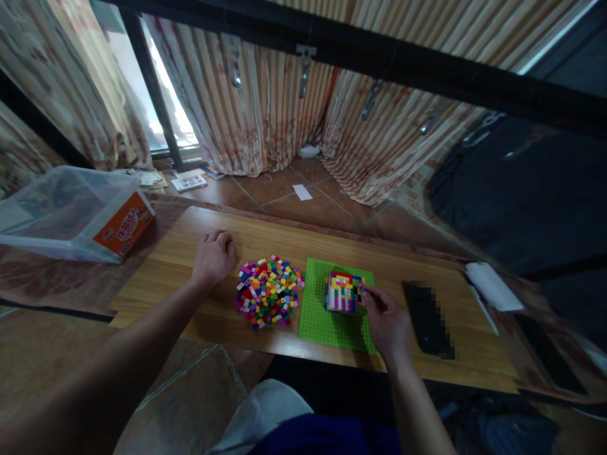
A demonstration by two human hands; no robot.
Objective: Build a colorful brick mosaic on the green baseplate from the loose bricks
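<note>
One brick model (341,292) is over the green baseplate (312,309), the right hand (391,325) against its side, grip pinching or not, I cannot tell; left of the baseplate, past loose bricks (270,294), the left hand (214,256) lies curled closed.

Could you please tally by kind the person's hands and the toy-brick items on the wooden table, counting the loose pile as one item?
Hands: 2 (left hand, right hand)
Pile of loose toy bricks: 1
Green studded baseplate: 1
Multicoloured brick model: 1
Total: 5
</note>
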